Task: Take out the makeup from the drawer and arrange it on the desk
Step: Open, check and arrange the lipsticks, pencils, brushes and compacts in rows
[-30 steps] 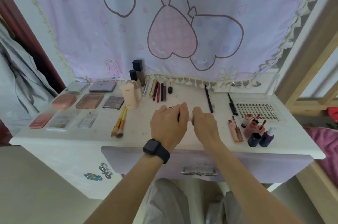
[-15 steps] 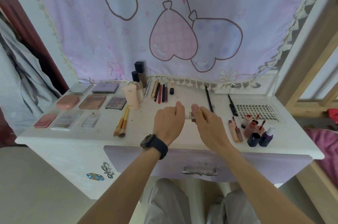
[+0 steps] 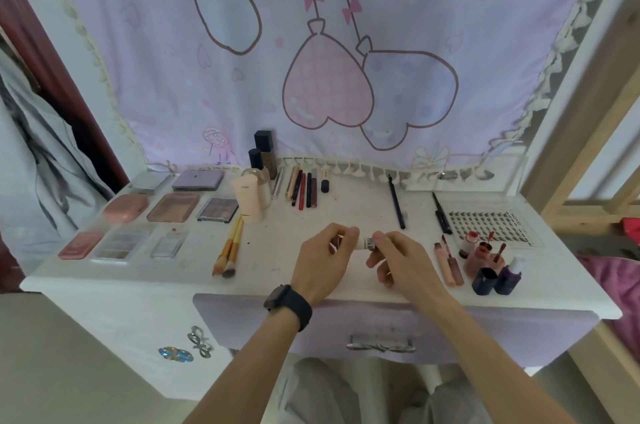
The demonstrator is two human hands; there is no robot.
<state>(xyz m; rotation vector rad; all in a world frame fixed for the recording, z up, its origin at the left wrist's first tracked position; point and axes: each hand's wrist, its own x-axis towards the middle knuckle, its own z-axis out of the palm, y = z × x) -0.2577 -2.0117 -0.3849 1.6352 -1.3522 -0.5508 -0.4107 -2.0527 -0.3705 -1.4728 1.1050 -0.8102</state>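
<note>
Tube (image 3: 367, 243) between left hand (image 3: 325, 264) and right hand (image 3: 403, 261), over front of desk (image 3: 277, 250)

White desk (image 3: 145, 280) carries palettes (image 3: 173, 208), brushes (image 3: 229, 247) (paired), pencils (image 3: 303, 189).

The small tube (image 3: 367, 243) bears a barcode; no lettering anywhere is legible.

Left hand (image 3: 323, 262) and right hand (image 3: 401, 259) both pinch a small white tube (image 3: 367, 243) over the desk (image 3: 277, 271); palettes (image 3: 173, 208) left, lip glosses (image 3: 450, 262) right, drawer (image 3: 381, 330) closed.
</note>
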